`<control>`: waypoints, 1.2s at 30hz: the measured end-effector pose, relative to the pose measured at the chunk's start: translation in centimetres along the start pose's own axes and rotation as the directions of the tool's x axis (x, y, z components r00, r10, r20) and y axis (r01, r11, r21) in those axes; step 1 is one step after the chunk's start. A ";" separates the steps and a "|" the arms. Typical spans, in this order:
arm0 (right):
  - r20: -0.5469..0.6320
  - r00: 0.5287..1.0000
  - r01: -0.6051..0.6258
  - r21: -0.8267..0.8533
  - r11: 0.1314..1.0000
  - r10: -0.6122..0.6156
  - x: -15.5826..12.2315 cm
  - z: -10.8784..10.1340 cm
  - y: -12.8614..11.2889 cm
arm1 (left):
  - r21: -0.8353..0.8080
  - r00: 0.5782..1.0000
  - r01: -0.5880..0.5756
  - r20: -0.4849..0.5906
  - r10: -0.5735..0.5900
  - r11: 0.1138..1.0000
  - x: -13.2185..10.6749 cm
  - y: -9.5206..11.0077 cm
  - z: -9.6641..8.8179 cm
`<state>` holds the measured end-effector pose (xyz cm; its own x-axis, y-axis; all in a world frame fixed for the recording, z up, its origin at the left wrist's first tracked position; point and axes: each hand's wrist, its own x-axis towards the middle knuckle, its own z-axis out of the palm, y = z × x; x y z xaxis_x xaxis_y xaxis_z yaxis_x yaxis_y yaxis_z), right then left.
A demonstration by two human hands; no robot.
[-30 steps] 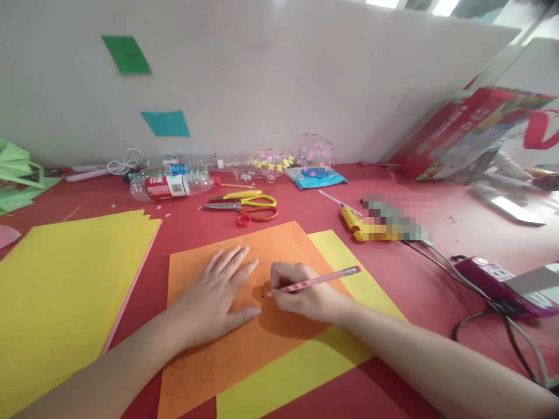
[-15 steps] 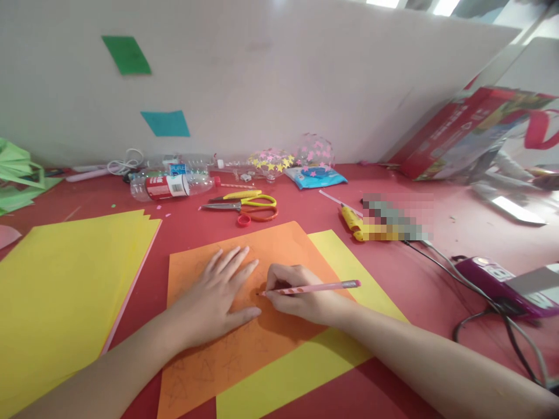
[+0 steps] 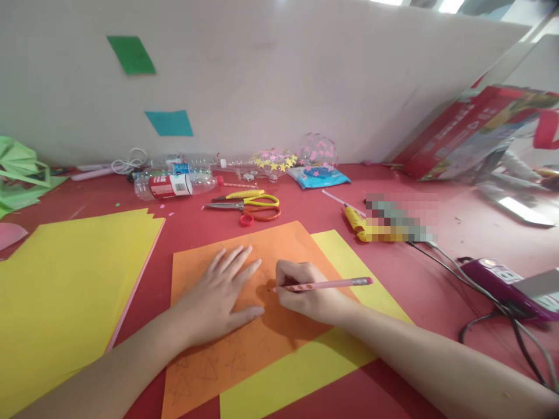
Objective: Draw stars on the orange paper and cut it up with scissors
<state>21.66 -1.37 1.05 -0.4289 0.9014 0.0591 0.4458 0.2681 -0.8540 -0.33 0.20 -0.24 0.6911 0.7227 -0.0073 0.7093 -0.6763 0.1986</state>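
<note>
An orange sheet of paper (image 3: 279, 244) lies tilted over a yellow sheet (image 3: 279, 381) on the red table. Several star outlines in pencil show on its lower left part. My left hand (image 3: 222, 291) rests flat on the orange sheet with the fingers spread, holding nothing. Pinched in my right hand (image 3: 305, 291) is a pink pencil (image 3: 325, 284) with an eraser end pointing right. Its tip is at or just above the middle of the orange sheet; I cannot tell whether it touches.
A stack of yellow paper (image 3: 74, 291) lies at left. Beyond the sheets are scissors (image 3: 262, 208), a red ring (image 3: 247, 220), a plastic bottle (image 3: 174, 185) and a blue packet (image 3: 321, 177). On the right are a yellow glue gun (image 3: 354, 221), cables (image 3: 458, 273) and a purple device (image 3: 493, 285).
My right hand and the pencil have shifted slightly right across the orange sheet. My left hand stays in place on the paper. The whole view has moved a little.
</note>
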 end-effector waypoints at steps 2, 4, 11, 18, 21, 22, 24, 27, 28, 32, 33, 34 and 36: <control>0.002 1.000 -0.005 0.002 1.000 0.005 0.0 -0.1 -0.1 | 0.000 1.000 -0.009 -0.013 0.009 1.000 0.0 0.0 0.0; 0.001 1.000 -0.014 0.001 1.000 0.014 0.1 -0.1 -0.1 | 0.002 0.999 -0.020 -0.032 0.020 1.000 0.0 -0.1 0.0; 0.017 1.000 -0.003 -0.039 0.999 0.003 0.0 -0.1 -0.1 | -0.001 1.000 -0.005 -0.004 0.005 1.000 0.0 -0.1 0.1; 0.079 0.996 0.056 -0.052 0.997 -0.052 0.0 -0.1 -0.5 | 0.014 0.999 -0.020 -0.040 0.021 1.000 -0.1 -0.2 0.4; 0.115 0.991 0.066 -0.049 0.997 -0.060 0.0 -0.1 -0.6 | 0.013 0.999 -0.021 -0.041 0.022 1.000 -0.1 -0.3 0.4; 0.124 0.990 0.071 -0.045 0.996 -0.065 0.0 -0.1 -0.7 | 0.014 0.999 -0.021 -0.039 0.021 1.000 -0.1 -0.3 0.4; 0.135 0.988 0.081 -0.039 0.996 -0.075 0.0 -0.1 -0.7 | 0.019 0.999 -0.019 -0.031 0.020 1.000 0.0 -0.2 0.4; 0.146 0.986 0.089 -0.038 0.995 -0.083 0.0 -0.2 -0.7 | 0.026 1.000 -0.015 -0.010 0.015 1.000 0.1 -0.2 0.2; 0.148 0.985 0.093 -0.037 0.995 -0.087 -0.1 -0.2 -0.7 | 0.027 1.000 -0.012 -0.001 0.012 1.000 0.1 -0.1 0.1; 0.158 0.981 0.113 -0.026 0.993 -0.108 -0.1 -0.1 -0.9 | 0.026 1.000 -0.009 0.021 0.009 1.000 0.2 0.0 -0.1; 0.161 0.981 0.113 -0.025 0.993 -0.108 -0.1 -0.1 -0.8 | 0.023 1.000 -0.010 0.018 0.010 1.000 0.1 0.0 -0.1; 0.165 0.981 0.109 -0.023 0.994 -0.103 -0.1 -0.1 -0.8 | 0.021 1.000 -0.012 0.012 0.012 1.000 0.1 0.0 -0.1; 0.147 0.984 0.099 -0.009 0.995 -0.097 0.0 -0.1 -0.6 | 0.021 1.000 -0.014 -0.001 0.014 1.000 0.0 0.0 0.0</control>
<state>21.46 -1.53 1.58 -0.5809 0.8114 0.0647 0.4083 0.3592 -0.8392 -0.30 0.24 -0.21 0.7007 0.7135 -0.0032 0.7024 -0.6890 0.1785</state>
